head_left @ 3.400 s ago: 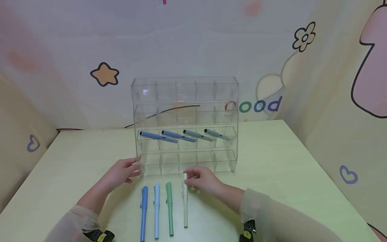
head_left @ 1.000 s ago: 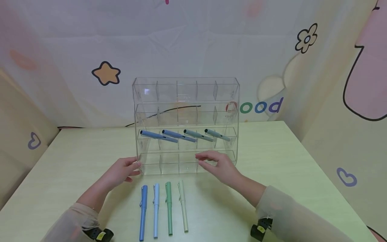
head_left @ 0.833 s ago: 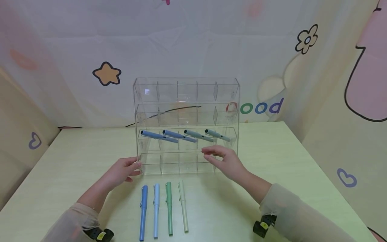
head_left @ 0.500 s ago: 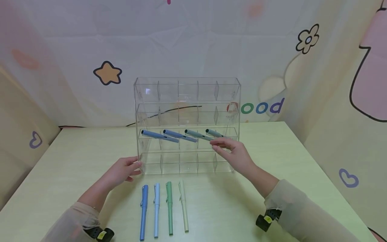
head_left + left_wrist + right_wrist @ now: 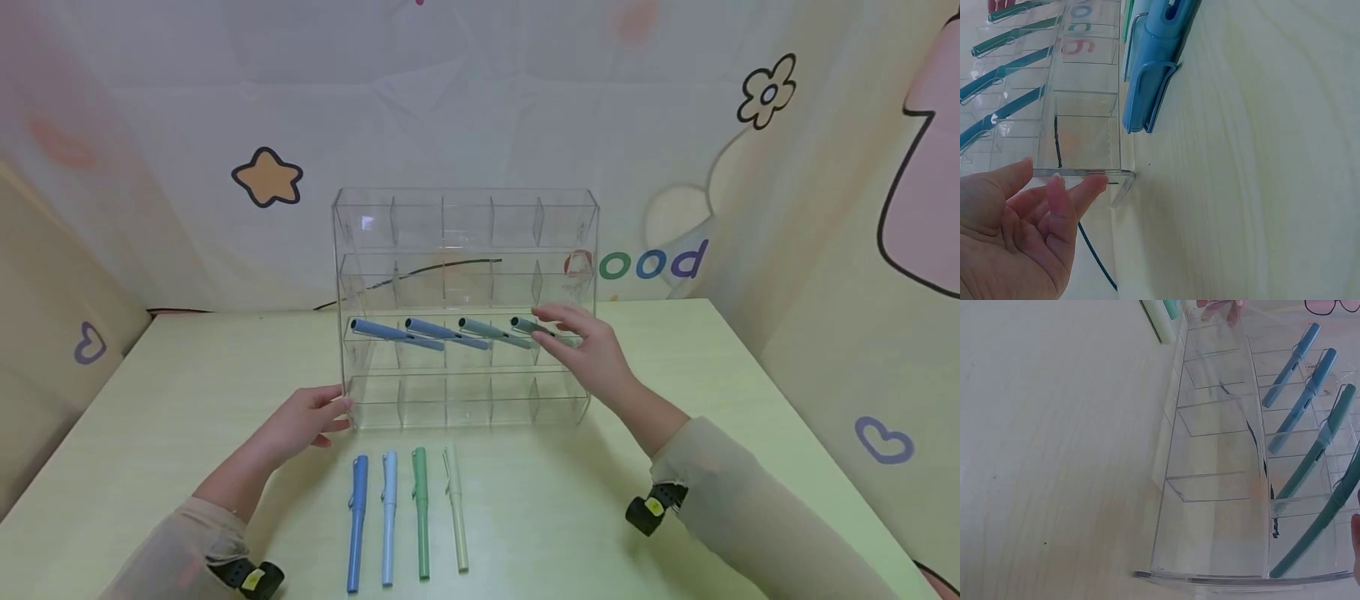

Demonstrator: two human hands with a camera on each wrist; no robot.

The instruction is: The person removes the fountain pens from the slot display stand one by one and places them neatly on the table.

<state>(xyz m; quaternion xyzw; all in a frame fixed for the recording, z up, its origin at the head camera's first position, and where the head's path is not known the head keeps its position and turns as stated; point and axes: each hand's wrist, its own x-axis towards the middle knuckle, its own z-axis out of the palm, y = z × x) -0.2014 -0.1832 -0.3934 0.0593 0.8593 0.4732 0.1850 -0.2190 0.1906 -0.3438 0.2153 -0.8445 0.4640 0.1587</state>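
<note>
A clear acrylic display rack (image 5: 468, 387) stands on the table, seen in all three views. Leaning in its second tier from the bottom are two blue pens (image 5: 386, 331) and two grey-green pens (image 5: 491, 332). My right hand (image 5: 588, 346) is at the rightmost grey-green pen (image 5: 522, 325), thumb and index finger parted on either side of it; the right wrist view barely catches the fingertips. With loosely bent fingers, my left hand (image 5: 300, 421) touches the rack's lower left side; its fingertips (image 5: 1094, 184) meet the panel edge in the left wrist view.
Before the rack lie a dark blue pen (image 5: 357, 525), a light blue pen (image 5: 388, 521), a green pen (image 5: 422, 517) and a pale green pen (image 5: 456, 512), side by side on the table (image 5: 735, 467). A printed cloth (image 5: 480, 125) hangs behind.
My right hand has let go of the pale green pen on the table, then risen up and right to the rightmost pen in the rack. The left hand stays at the rack's side.
</note>
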